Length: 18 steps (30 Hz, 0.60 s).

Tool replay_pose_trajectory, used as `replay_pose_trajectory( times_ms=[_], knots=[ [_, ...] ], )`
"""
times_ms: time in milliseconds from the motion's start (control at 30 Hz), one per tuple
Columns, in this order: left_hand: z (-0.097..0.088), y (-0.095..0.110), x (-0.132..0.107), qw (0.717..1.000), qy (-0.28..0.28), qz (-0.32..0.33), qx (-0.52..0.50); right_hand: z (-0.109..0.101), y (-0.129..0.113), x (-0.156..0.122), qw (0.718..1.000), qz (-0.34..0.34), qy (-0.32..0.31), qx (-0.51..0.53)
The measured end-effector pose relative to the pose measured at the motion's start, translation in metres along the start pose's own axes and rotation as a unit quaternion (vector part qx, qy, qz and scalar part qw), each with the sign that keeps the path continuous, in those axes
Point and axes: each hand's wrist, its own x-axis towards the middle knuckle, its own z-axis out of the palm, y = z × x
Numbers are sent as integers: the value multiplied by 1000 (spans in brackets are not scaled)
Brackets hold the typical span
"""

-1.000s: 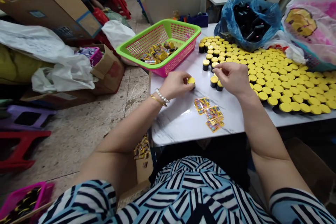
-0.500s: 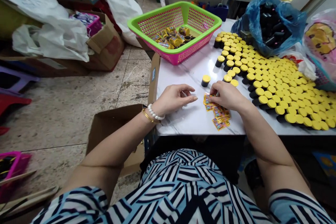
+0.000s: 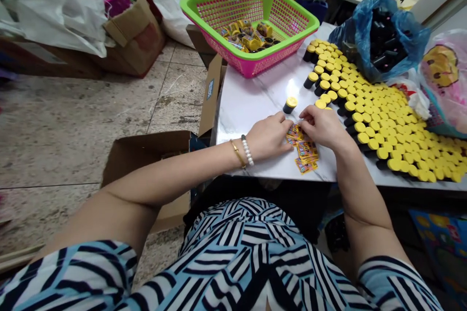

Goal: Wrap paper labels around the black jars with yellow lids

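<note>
Small printed yellow-and-orange labels (image 3: 307, 152) lie in an overlapping, fanned pile near the table's front edge. My left hand (image 3: 269, 137) reaches in from the left, its fingers and thumb apart at the pile's left edge, touching the upper labels. At the pile's upper right, my right hand (image 3: 323, 125) has its fingers curled and its thumb and fingertips pinched by the top label; the grip itself is partly hidden. Just beyond my left fingertips stands one small black container with a yellow lid (image 3: 290, 104), upright and apart from the others.
Many yellow-lidded containers (image 3: 386, 126) stand packed across the table's right side. Behind them is a blue plastic bag (image 3: 404, 34) of black pieces. A green-and-pink basket (image 3: 251, 65) at the back holds wrapped yellow containers. An open cardboard box (image 3: 146, 148) sits below left.
My left hand has moved right, from bare table to the labels' edge. My right hand has shifted slightly right and off the left part of the labels. The view has tilted a little.
</note>
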Motion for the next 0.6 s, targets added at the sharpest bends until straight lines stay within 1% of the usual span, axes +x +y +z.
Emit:
replay_pose_trajectory(
  times_ms=[100,200,300,433,600],
  knots=[
    [3,-3,14,999,-37,28,9,-1,0,-3,1000,-5,11,-10],
    [3,-12,21,998,-42,51,9,-1,1,-7,1000,-6,16,4],
    [5,-19,21,998,-21,61,-6,0,4,-10,999,7,22,45],
    [6,-23,17,997,8,51,-54,4,8,-11,994,17,21,108],
    [4,-30,13,990,65,9,-127,13,4,-6,996,15,0,89]
  ],
)
